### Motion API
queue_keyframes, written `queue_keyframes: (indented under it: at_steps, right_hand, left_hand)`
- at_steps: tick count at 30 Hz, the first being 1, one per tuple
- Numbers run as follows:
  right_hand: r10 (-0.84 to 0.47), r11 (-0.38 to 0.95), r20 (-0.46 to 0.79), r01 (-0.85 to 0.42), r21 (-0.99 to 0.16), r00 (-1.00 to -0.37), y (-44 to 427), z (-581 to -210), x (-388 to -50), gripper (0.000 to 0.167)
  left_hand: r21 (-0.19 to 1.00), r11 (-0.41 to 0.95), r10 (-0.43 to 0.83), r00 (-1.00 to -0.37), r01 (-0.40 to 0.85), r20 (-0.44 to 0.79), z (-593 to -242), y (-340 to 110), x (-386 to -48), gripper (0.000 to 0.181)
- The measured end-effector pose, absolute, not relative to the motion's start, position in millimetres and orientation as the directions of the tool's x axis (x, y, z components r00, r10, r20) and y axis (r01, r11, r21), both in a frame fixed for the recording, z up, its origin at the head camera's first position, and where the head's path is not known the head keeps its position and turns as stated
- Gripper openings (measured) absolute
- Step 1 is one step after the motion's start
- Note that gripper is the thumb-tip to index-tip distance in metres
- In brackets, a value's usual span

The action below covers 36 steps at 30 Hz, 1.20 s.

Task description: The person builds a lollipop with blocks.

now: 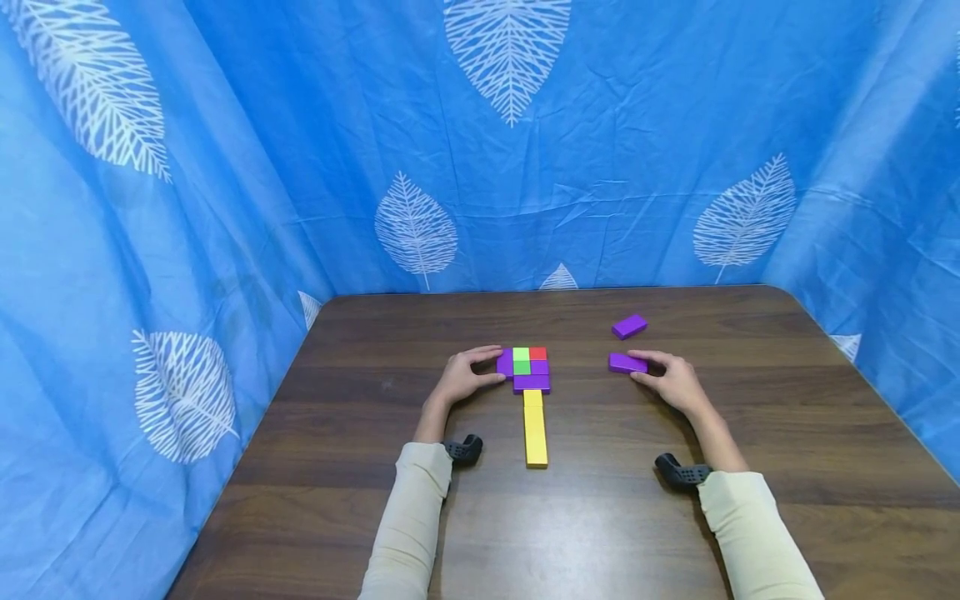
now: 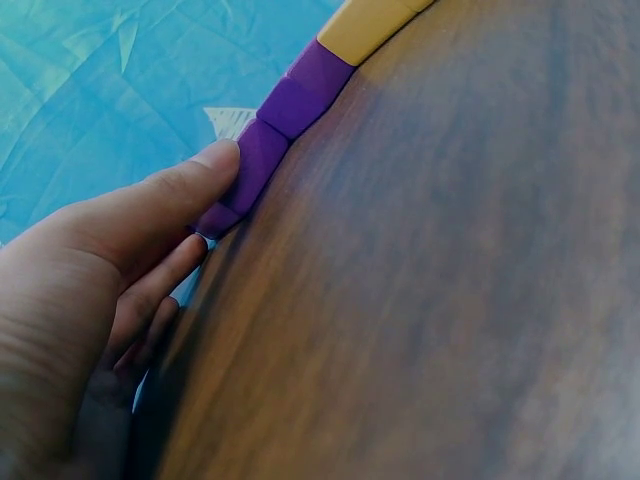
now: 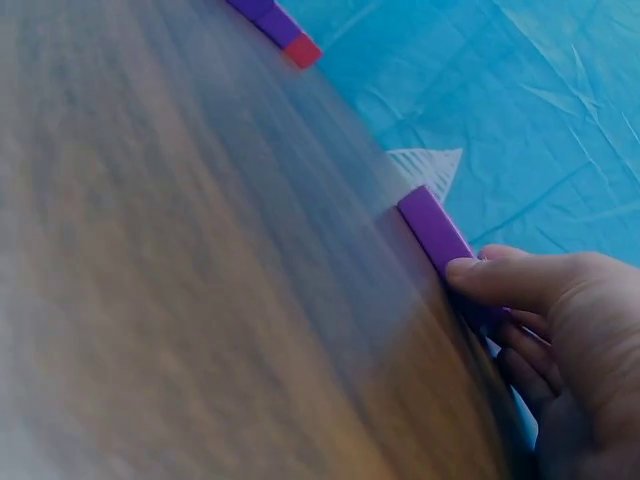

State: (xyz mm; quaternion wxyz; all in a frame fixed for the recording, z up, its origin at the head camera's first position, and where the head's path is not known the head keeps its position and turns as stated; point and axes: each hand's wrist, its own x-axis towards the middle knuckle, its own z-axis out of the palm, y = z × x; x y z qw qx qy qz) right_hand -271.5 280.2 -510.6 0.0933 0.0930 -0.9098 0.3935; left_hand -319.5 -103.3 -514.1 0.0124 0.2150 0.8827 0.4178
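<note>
My left hand (image 1: 461,379) holds a purple block (image 1: 505,363) at the left side of a flat group of blocks, thumb at its near end and fingers at its far end. Against that block lie a light green block (image 1: 521,353), a green block (image 1: 522,367) and a red block (image 1: 537,353). Another purple block (image 1: 531,383) borders them on the near side. From it a yellow strip (image 1: 536,433) runs toward me. Off to the right, my right hand (image 1: 671,379) pinches a separate purple block (image 1: 624,363) between thumb and fingers, low at the tabletop.
One loose purple block (image 1: 629,326) lies farther back, just behind the right hand's block. The brown wooden table (image 1: 360,500) ends at a blue curtain (image 1: 630,167) with white leaf prints. A black wrist device (image 1: 682,472) sits at the right cuff, another (image 1: 465,450) at the left.
</note>
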Motion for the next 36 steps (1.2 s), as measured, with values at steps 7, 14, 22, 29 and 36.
queue_keyframes:
  at_steps: [7, 14, 22, 29, 36]
  right_hand:
    - [0.015, 0.673, 0.276, -0.194, -0.713, -0.961, 259.4, -513.2, -269.6, 0.040]
    - [0.113, 0.696, 0.377, -0.198, -0.690, -0.919, 218.8, -517.4, -267.0, 0.038]
    - [0.178, 0.674, 0.394, -0.180, -0.716, -0.902, 182.6, -516.2, -261.6, 0.038]
    - [0.178, 0.677, 0.408, -0.189, -0.711, -0.895, 173.4, -517.3, -260.1, 0.041]
    - [0.012, 0.587, 0.323, -0.255, -0.768, -0.946, 198.3, -514.7, -270.7, 0.060]
  left_hand:
    - [0.750, 0.549, 0.391, -0.906, 0.369, 0.160, -514.1, -103.4, -318.7, 0.052]
    - [0.754, 0.549, 0.388, -0.909, 0.360, 0.152, -513.9, -103.0, -318.1, 0.052]
    - [0.747, 0.549, 0.387, -0.906, 0.375, 0.171, -514.0, -103.7, -319.5, 0.052]
    - [0.748, 0.552, 0.385, -0.908, 0.369, 0.163, -514.0, -105.7, -319.9, 0.052]
    - [0.743, 0.551, 0.398, -0.902, 0.380, 0.166, -513.6, -103.6, -320.2, 0.052]
